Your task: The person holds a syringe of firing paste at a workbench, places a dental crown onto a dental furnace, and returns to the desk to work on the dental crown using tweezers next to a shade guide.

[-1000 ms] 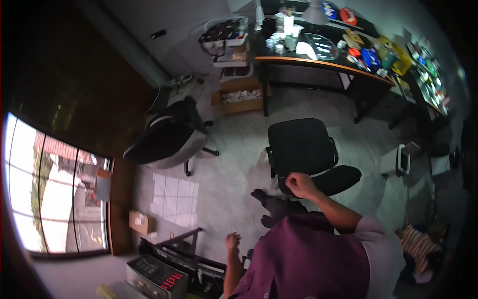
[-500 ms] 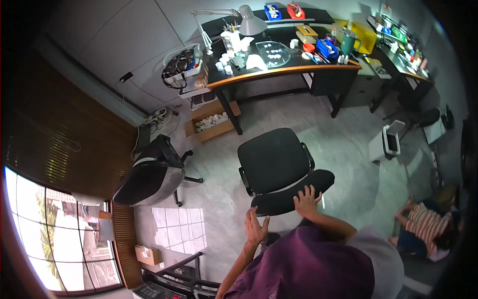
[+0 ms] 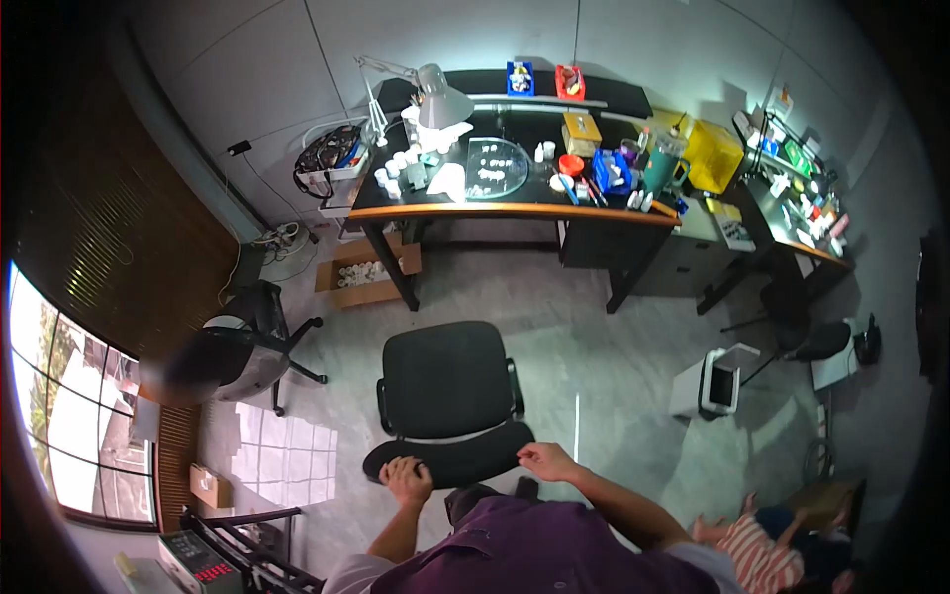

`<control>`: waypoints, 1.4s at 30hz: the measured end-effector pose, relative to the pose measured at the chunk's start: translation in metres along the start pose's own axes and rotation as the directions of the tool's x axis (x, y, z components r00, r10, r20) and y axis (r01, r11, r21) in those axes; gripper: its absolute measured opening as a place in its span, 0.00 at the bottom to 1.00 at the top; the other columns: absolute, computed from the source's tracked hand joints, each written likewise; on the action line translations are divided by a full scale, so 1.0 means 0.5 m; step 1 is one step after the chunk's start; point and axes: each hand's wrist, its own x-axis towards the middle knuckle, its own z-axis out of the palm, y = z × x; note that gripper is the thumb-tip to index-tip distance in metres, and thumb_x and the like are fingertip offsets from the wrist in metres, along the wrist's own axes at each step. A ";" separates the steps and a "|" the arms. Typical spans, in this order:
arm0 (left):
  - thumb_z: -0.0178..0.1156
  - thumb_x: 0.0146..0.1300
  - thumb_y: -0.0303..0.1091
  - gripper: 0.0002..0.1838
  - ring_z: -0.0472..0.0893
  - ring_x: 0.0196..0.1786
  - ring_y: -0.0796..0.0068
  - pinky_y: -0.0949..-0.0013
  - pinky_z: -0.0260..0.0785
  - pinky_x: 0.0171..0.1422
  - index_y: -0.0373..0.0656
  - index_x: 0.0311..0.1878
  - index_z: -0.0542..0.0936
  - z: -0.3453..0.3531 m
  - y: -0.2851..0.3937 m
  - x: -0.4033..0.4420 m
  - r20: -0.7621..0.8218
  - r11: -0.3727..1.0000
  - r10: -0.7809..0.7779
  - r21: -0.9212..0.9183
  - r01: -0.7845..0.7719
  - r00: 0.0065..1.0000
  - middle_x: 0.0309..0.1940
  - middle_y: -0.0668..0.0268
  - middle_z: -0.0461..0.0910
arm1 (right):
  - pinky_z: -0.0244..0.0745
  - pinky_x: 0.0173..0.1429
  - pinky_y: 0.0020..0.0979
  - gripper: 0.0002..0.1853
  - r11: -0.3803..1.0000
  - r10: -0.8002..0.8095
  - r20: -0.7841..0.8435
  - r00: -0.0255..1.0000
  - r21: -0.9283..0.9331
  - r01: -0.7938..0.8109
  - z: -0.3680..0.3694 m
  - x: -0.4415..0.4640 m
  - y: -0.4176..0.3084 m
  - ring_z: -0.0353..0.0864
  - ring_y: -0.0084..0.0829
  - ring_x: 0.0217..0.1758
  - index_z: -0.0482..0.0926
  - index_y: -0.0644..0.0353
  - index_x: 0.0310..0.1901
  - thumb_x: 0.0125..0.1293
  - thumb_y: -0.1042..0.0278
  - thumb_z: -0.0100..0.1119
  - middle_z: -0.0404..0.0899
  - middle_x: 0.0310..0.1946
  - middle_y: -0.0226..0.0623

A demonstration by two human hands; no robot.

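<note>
A black office chair [image 3: 447,381] stands in front of me with its seat toward the desk and its backrest nearest my body. My left hand [image 3: 407,481] is closed over the top of the backrest, left of its middle, with bent fingers. At the backrest's right end, my right hand [image 3: 547,462] has its fingers curled in and the tips against the edge. Most of that grip is hidden by the hand itself.
Ahead is a black desk [image 3: 515,209] with a lamp [image 3: 442,104], a glass plate [image 3: 497,168], and bins. Another chair [image 3: 237,346] stands left, a white bin [image 3: 708,384] right. A cardboard box [image 3: 368,287] lies under the desk. A person in stripes [image 3: 757,554] is at lower right.
My view has turned, so the room sits further left and lower. The chair now faces the desk more squarely. My fingers, spread earlier, are now bent at the backrest.
</note>
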 end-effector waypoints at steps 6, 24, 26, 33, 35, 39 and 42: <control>0.64 0.51 0.37 0.06 0.77 0.60 0.64 0.51 0.54 0.74 0.54 0.34 0.85 -0.018 0.021 0.015 0.067 0.998 -0.021 0.060 0.017 0.997 0.42 0.71 0.85 | 0.79 0.39 0.26 0.07 0.738 0.571 -0.406 0.714 0.635 -0.229 -0.183 -0.159 0.302 0.85 0.23 0.35 0.87 0.62 0.43 0.69 0.71 0.63 0.88 0.36 0.38; 0.55 0.65 0.56 0.34 0.79 0.68 0.52 0.55 0.68 0.73 0.39 0.63 0.82 0.602 0.375 0.350 0.800 0.635 -0.591 0.383 0.671 0.104 0.64 0.49 0.81 | 0.78 0.38 0.33 0.07 0.336 0.910 -0.409 0.064 0.639 -0.692 -0.498 -0.445 0.643 0.83 0.30 0.32 0.85 0.57 0.42 0.70 0.67 0.59 0.85 0.31 0.34; 0.54 0.70 0.50 0.24 0.84 0.59 0.48 0.53 0.74 0.66 0.45 0.59 0.84 0.895 0.613 0.413 0.897 0.987 -0.118 0.155 -0.052 0.427 0.56 0.48 0.85 | 0.78 0.37 0.33 0.07 0.543 0.837 -0.493 0.237 0.694 -0.473 -0.581 -0.280 0.653 0.83 0.29 0.32 0.85 0.57 0.41 0.71 0.66 0.59 0.84 0.30 0.33; 0.60 0.69 0.36 0.14 0.87 0.50 0.54 0.58 0.77 0.57 0.36 0.51 0.83 0.593 1.575 0.716 0.442 0.477 0.766 -0.878 0.049 0.466 0.45 0.52 0.87 | 0.72 0.32 0.27 0.05 0.610 0.758 -0.575 0.309 0.792 -0.022 -0.829 -0.056 0.673 0.81 0.24 0.30 0.82 0.59 0.42 0.72 0.71 0.57 0.82 0.29 0.33; 0.60 0.70 0.36 0.15 0.87 0.53 0.56 0.60 0.77 0.59 0.37 0.53 0.83 0.578 1.636 0.734 0.412 0.443 0.801 -0.896 0.033 0.435 0.47 0.52 0.87 | 0.73 0.32 0.26 0.06 0.583 0.792 -0.517 0.324 0.799 -0.147 -0.840 -0.084 0.719 0.81 0.25 0.30 0.82 0.59 0.43 0.72 0.71 0.56 0.82 0.29 0.33; 0.61 0.69 0.37 0.15 0.87 0.50 0.54 0.57 0.78 0.57 0.36 0.51 0.83 0.687 1.562 0.721 0.527 0.598 0.715 -0.801 -0.013 0.459 0.44 0.50 0.87 | 0.74 0.29 0.33 0.06 0.231 0.926 -0.100 0.364 0.912 -0.338 -0.771 -0.189 0.841 0.79 0.30 0.24 0.83 0.61 0.36 0.65 0.72 0.56 0.80 0.24 0.36; 0.56 0.70 0.44 0.17 0.86 0.52 0.47 0.51 0.77 0.55 0.44 0.49 0.85 0.873 1.273 0.637 0.773 0.891 0.410 -0.452 -0.033 0.484 0.47 0.50 0.87 | 0.75 0.30 0.36 0.06 0.235 0.930 0.007 0.367 0.759 -0.608 -0.758 -0.247 0.871 0.80 0.33 0.25 0.83 0.60 0.34 0.62 0.69 0.59 0.81 0.25 0.39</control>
